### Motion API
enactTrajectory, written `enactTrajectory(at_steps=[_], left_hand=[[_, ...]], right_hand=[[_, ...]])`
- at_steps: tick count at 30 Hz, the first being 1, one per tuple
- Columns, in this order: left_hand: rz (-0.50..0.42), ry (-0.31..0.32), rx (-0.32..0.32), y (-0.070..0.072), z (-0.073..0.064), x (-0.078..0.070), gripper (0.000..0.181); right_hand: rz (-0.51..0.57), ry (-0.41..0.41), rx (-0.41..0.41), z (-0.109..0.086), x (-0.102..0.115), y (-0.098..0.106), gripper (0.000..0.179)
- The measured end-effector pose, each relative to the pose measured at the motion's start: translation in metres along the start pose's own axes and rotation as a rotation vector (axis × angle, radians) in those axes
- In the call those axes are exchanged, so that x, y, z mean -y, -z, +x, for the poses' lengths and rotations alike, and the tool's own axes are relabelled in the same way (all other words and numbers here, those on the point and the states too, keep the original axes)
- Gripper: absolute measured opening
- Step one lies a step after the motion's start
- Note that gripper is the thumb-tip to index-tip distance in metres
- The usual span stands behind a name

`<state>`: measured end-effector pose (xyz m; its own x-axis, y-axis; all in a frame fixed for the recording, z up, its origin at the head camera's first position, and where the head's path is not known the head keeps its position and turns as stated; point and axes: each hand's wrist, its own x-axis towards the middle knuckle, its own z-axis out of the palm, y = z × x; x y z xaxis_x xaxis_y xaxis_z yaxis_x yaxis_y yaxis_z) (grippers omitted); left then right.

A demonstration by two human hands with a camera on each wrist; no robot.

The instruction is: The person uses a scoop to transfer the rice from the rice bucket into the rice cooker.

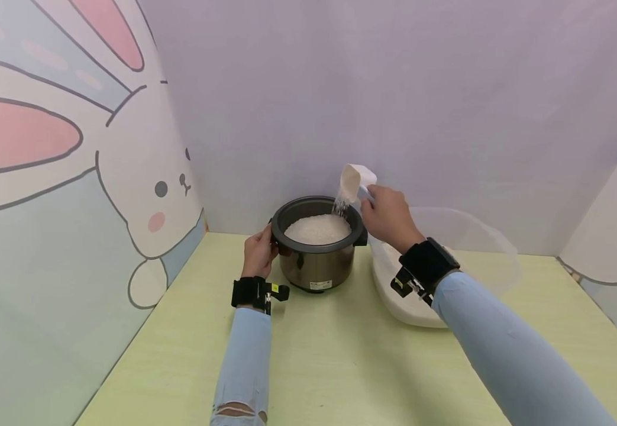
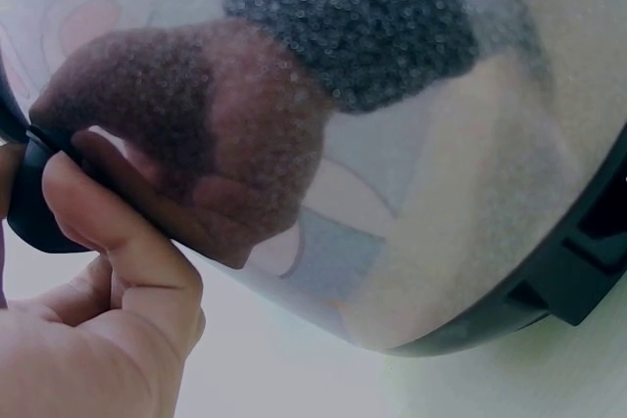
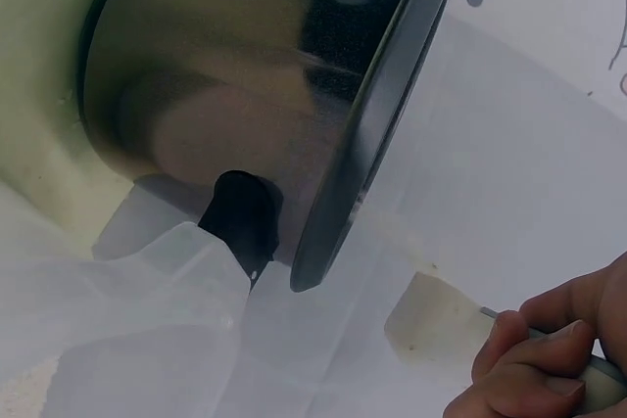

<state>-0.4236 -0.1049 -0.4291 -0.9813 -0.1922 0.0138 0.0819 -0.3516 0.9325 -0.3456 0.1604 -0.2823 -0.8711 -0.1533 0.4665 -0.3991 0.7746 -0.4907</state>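
Observation:
A dark rice cooker [image 1: 316, 265] stands at the back of the table, without a lid, and white rice [image 1: 319, 229] fills much of its inside. My left hand [image 1: 258, 253] grips the cooker's black side handle [image 2: 41, 193]; the left wrist view shows thumb and fingers around it. My right hand [image 1: 389, 218] holds a white measuring scoop [image 1: 355, 180] by its handle above the cooker's right rim. The scoop is tilted, its mouth turned left and down, and grains fall from it into the cooker. The right wrist view shows the scoop [image 3: 431, 315] beyond the cooker's rim.
Right of the cooker, close to it, sits a translucent plastic tub [image 1: 409, 313] with white rice in it, partly hidden by my right forearm. The pale green table [image 1: 308, 367] meets a lilac wall [image 1: 393, 89] behind and a rabbit-printed wall [image 1: 143, 195] at left.

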Motion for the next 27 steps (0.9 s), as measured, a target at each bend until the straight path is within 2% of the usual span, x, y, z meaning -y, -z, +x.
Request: enactTrajectory(at_steps=[9,18,27], left_hand=[[0.005,0.024,0.0,0.001,-0.001,-0.001,0.034],[-0.002,0.018,0.005,0.0,-0.002,-0.002,0.033],[-0.004,0.017,0.007,0.003,0.0,0.0,0.036]], right_hand=[[-0.002,0.009,-0.011,0.009,0.002,-0.009,0.027],[-0.038,0.029,-0.005,0.014,0.013,-0.011,0.018],[-0.064,0.039,-0.002,0.016,0.021,-0.012,0.018]])
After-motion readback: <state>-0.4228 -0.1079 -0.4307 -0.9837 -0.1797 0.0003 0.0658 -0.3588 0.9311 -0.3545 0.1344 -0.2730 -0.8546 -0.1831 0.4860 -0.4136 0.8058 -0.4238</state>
